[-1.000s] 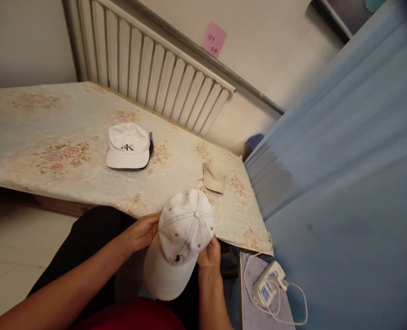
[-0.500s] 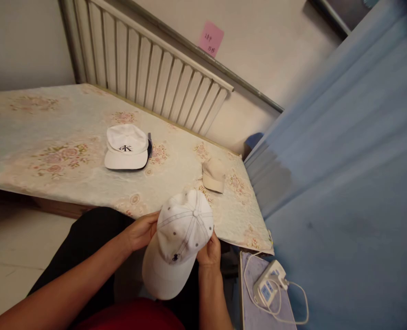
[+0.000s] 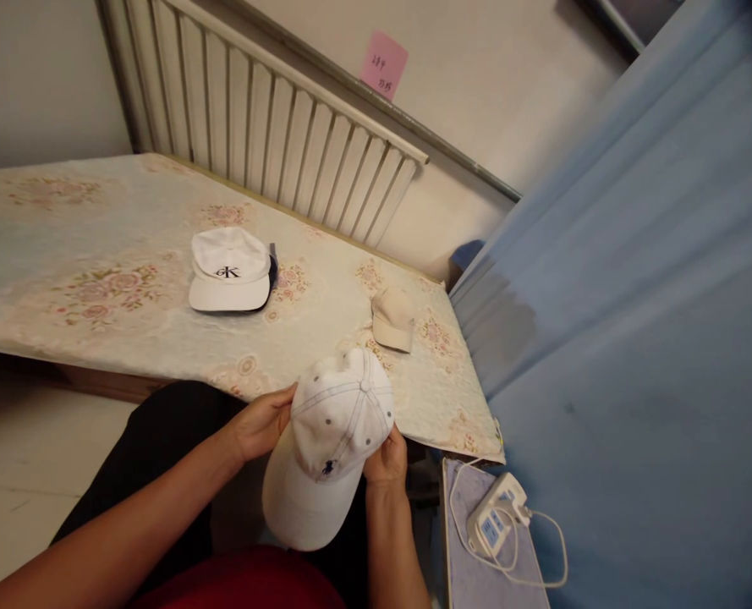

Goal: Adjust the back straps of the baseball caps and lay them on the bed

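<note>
A white cap with dark stitching and a small dark emblem above the brim is held between both hands over the lap, just in front of the near edge of the table. Its crown is uppermost and its brim points down toward the person. The left hand grips the crown's left side, its fingers curled and pressed against the fabric. The right hand clasps the right side, with the thumb lying on the crown; its other fingers tuck beneath the cap and are mostly hidden. Beyond the left fingers, well apart from them on the flowered tablecloth, lies a white cap with a black logo, which rests on top of a dark item. Beyond the right fingers, nearer to them, lies a smaller beige cap. Behind the table, a ribbed radiator stands against the wall, and a pink note is stuck above it. To the right of the right fingers, a blue curtain hangs. Below it, a white power strip with a looped cord lies on a grey surface. Black trousers show under the left forearm.
</note>
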The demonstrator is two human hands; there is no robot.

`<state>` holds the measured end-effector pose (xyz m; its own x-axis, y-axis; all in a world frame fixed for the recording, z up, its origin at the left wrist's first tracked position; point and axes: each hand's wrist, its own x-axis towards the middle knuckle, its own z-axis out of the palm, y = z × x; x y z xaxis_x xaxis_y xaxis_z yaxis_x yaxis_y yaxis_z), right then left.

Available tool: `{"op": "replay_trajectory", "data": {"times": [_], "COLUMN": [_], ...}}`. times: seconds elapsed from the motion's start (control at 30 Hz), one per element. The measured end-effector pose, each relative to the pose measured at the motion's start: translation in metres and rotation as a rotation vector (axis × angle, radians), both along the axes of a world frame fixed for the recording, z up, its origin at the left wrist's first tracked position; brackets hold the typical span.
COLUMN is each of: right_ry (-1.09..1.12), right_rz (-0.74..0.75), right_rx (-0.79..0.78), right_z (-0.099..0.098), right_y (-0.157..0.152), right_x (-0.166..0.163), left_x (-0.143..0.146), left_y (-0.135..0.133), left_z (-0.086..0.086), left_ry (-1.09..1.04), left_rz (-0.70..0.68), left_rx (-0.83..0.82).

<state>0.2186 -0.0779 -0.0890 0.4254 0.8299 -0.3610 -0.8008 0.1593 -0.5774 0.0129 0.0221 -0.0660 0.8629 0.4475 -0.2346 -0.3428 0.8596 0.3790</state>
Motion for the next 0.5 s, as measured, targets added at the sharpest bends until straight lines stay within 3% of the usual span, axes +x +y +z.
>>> {"op": "replay_trajectory", "data": {"times": [0.5], "right_ry": [-0.032], "right_rz": [0.022], "right_rx": [0.014], "right_z": [-0.009], "right_y": [-0.0009], "right_x": [0.0006], "left_x": [0.0001], "left_y": [-0.002], "left_z": [-0.0036], "left_ry": [-0.014], "left_rz": [0.054], "left_rx": [0.069]}}
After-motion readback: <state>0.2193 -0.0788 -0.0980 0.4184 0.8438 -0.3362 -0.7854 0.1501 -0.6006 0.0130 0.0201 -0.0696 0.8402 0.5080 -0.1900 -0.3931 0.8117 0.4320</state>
